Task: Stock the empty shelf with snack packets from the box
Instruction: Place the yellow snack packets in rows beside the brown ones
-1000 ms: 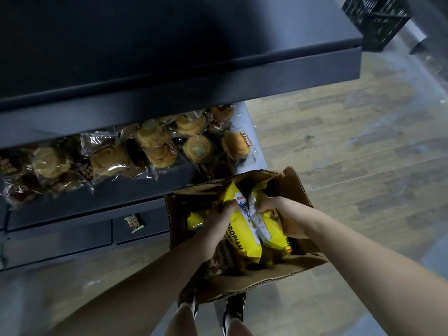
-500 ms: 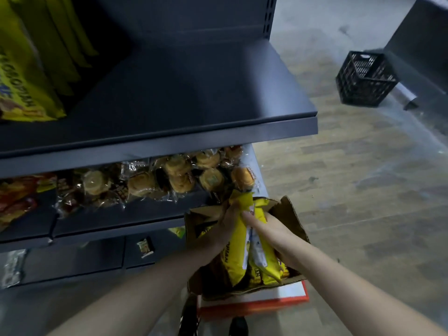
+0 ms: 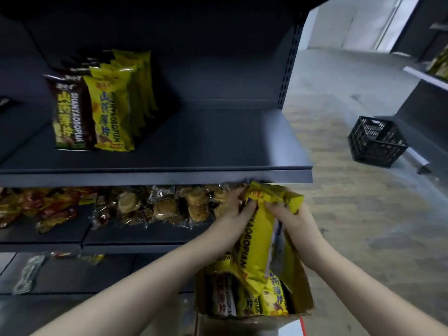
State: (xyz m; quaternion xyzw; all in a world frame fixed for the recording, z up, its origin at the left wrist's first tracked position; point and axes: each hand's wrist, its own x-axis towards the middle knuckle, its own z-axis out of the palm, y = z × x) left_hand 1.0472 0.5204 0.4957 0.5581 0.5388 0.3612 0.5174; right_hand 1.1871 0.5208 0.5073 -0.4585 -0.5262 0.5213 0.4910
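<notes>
Hands are lifting a bunch of yellow plastic snack packets (image 3: 260, 229) higher out of the brown cardboard box (image 3: 303, 284); left hand (image 3: 234, 214) and right hand (image 3: 291, 220) fingers are curling round them, just below the dark metal shelf (image 3: 218, 151), nearing placement.

Glossy yellow plastic snack packets (image 3: 260, 229), matt brown corrugated cardboard box (image 3: 301, 282), smooth matt dark grey metal shelf (image 3: 218, 141), shiny clear plastic pastry wrappers (image 3: 167, 207), black plastic lattice crate (image 3: 377, 141), worn wood-look floor (image 3: 363, 214).
</notes>
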